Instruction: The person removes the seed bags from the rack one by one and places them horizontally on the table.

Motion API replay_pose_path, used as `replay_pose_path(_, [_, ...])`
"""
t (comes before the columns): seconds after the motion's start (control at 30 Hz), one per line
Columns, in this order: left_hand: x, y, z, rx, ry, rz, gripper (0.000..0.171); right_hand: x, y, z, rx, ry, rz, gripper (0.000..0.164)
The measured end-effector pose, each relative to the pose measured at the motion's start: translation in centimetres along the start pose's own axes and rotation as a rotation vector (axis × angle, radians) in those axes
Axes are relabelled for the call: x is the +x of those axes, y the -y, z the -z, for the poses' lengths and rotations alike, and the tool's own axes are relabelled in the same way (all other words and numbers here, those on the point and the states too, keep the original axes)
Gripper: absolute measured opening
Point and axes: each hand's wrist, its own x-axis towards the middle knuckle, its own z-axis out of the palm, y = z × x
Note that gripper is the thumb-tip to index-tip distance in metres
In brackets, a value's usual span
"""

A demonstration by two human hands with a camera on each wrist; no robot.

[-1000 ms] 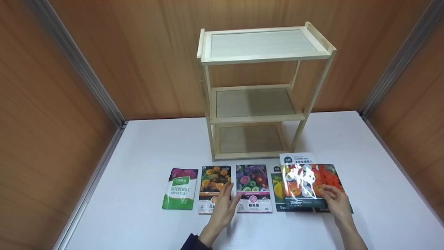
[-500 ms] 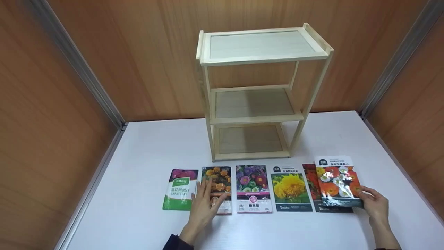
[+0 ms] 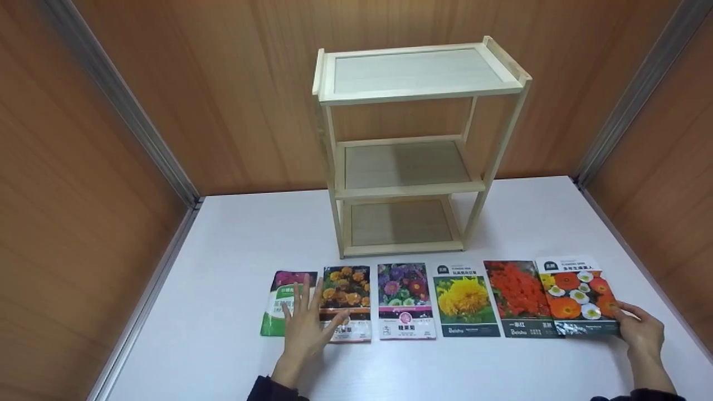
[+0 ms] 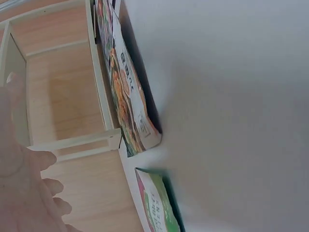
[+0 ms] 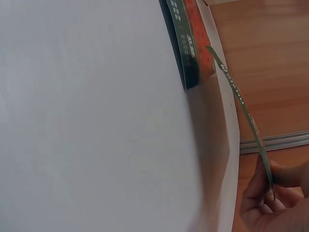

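Observation:
My right hand [image 3: 643,332] pinches the lower right edge of a seed packet [image 3: 579,295] with orange and white flowers. In the right wrist view this packet [image 5: 241,101] shows edge-on, tilted above the table between thumb and fingers. Beside it lies a red-flower seed packet [image 3: 518,295], partly overlapped in the head view. My left hand [image 3: 305,326] is spread with straight fingers over the green-and-white packet [image 3: 273,323] and the orange marigold packet [image 3: 348,287]. In the left wrist view the hand [image 4: 29,188] is raised above the packets, holding nothing.
A purple-and-pink flower packet [image 3: 405,295] and a yellow-flower packet [image 3: 465,298] lie in the same row on the white table [image 3: 234,234]. Behind the row stands a three-tier wooden shelf [image 3: 409,192]. Wood-panel walls [image 3: 250,111] with metal rails enclose the table.
My right hand has carried the orange-and-white flower packet rightward, uncovering the yellow and red packets. My left hand has moved left from the marigold packet towards the green-and-white one, its fingers spreading.

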Motion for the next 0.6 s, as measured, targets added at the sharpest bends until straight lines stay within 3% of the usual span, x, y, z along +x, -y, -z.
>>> replay_pose_path(0.03, [0.0,0.1,0.1,0.008,0.001,0.001,0.085,0.6,-0.3,0.2,-0.018,-0.008,0.003,0.027])
replay_pose_path(0.17, [0.0,0.5,0.1,0.047,0.01,0.008,0.085,1.8,-0.8,0.5,-0.081,-0.035,0.017,0.028])
replay_pose_path(0.23, [0.0,0.6,0.1,0.063,0.005,0.018,0.085,1.4,-0.3,0.5,-0.1,-0.052,0.01,0.012])
replay_pose_path(0.33, [0.0,0.7,0.0,0.079,0.002,0.03,0.085,0.0,0.8,0.3,-0.17,-0.08,0.058,0.017])
replay_pose_path(0.47, [0.0,0.5,-0.2,0.077,0.008,0.043,0.086,-2.1,2.0,0.0,-0.275,-0.091,0.127,0.045])
replay_pose_path(0.6, [-0.1,0.2,-0.3,0.053,0.013,0.045,0.085,-2.5,1.9,-0.2,-0.34,-0.081,0.119,0.045])
